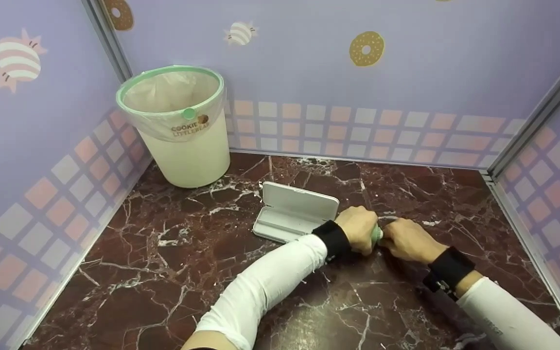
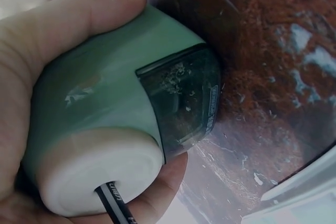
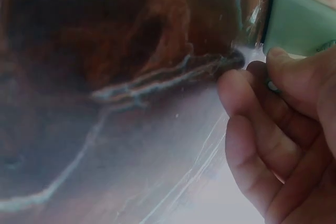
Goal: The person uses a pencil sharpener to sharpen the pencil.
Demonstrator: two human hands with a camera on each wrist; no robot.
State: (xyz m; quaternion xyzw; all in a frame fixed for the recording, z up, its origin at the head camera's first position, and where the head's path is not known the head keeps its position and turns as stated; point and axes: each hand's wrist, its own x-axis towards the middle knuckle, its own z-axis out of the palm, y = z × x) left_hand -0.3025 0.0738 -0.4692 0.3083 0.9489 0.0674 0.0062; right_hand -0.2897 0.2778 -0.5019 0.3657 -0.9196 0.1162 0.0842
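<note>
My left hand (image 1: pixel 358 227) grips a green pencil sharpener (image 2: pixel 92 95), fingers wrapped round its body. Pale specks show at the sharpener's dark see-through window (image 2: pixel 184 95). A black pencil (image 2: pixel 116 203) with a pale stripe and lettering is stuck in the hole of the round white front. Close against that front, my right hand (image 1: pixel 409 240) pinches the pencil between thumb and curled fingers, which hide most of it. Just left of the left hand, a pale grey pencil case (image 1: pixel 302 200) lies on the table with its lid raised.
A cream bin (image 1: pixel 192 160) with a green rim and a plastic liner stands at the back left. The dark red marbled table (image 1: pixel 163 272) is bounded by lilac panels (image 1: pixel 299 63) at the back and both sides.
</note>
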